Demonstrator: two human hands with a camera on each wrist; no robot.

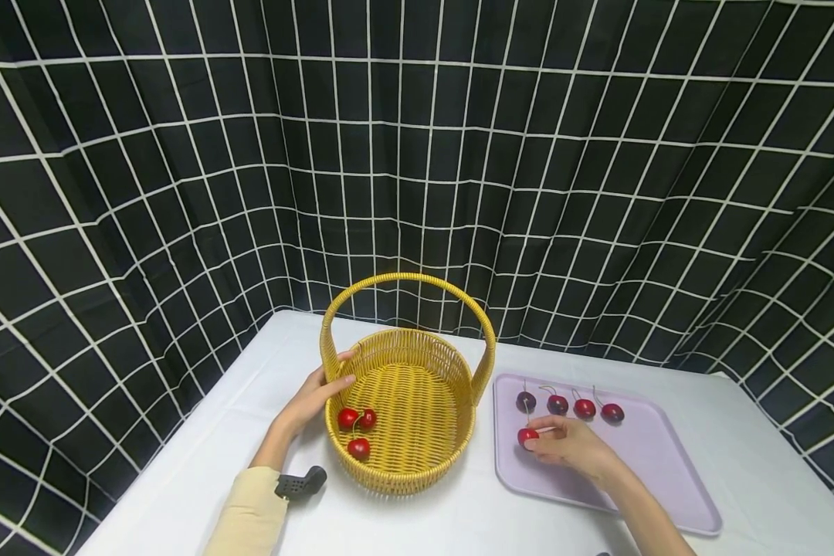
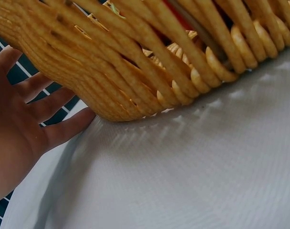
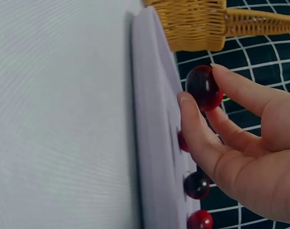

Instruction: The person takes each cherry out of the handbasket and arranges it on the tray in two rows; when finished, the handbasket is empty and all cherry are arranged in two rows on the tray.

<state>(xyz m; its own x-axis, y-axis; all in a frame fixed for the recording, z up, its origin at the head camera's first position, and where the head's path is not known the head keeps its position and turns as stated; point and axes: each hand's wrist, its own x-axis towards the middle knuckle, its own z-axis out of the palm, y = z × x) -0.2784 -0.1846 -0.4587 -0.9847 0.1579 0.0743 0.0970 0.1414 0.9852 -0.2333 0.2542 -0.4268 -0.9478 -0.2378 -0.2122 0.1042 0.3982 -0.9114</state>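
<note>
At the left side of the yellow wicker basket (image 1: 417, 417), my left hand (image 1: 316, 398) holds the rim near the handle base, thumb over the edge. In the left wrist view, its fingers (image 2: 71, 126) spread along the basket's outer wall. My right hand (image 1: 573, 446) pinches a red cherry (image 1: 527, 438) by its sides over the pale purple tray (image 1: 639, 471), with its stem pointing up. In the right wrist view, the same cherry (image 3: 203, 88) sits between thumb and fingertips. Three cherries (image 1: 358, 448) lie at the left inside the basket.
Several dark red cherries with stems, one a brighter cherry (image 1: 584, 408), lie in a row near the tray's back edge. A white cloth (image 1: 361, 525) covers the table. Behind it hangs a black curtain (image 1: 459, 154) with a white grid. The basket's tall handle (image 1: 406, 276) arches above it.
</note>
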